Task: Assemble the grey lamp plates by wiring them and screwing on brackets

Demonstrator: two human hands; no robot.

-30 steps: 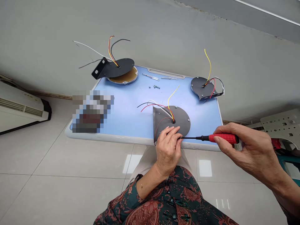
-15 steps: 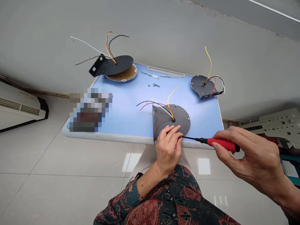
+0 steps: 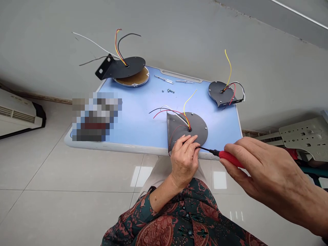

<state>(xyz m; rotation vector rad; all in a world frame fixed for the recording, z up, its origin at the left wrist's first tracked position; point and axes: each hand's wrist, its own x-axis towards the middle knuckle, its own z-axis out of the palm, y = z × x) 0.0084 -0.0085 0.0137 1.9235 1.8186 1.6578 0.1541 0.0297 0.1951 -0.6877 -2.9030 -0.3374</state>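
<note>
A dark grey plate [image 3: 198, 123], rounded on the right with a straight left side, lies at the table's front edge. Yellow, red, black and white wires [image 3: 189, 119] come up through its central hole, and small screws sit near its rim. On the plate's near edge, my left hand [image 3: 184, 157] has thumb and index finger pinched at the screwdriver tip; whatever is between them is too small to make out. My right hand [image 3: 263, 167] grips the red handle of a screwdriver [image 3: 230, 159], whose thin shaft points left to those fingertips.
On the light blue table [image 3: 138, 119] stand a similar wired plate over a round disc [image 3: 130, 70] at back left and another wired unit [image 3: 217, 92] at right. Several loose screws [image 3: 170, 91] and thin metal pieces [image 3: 164, 79] lie at the back. A blurred patch [image 3: 96, 118] covers the left.
My right hand has come left and turned over the screwdriver, covering more of its handle. The left hand keeps its pinch at the plate's edge. The view has shifted slightly.
</note>
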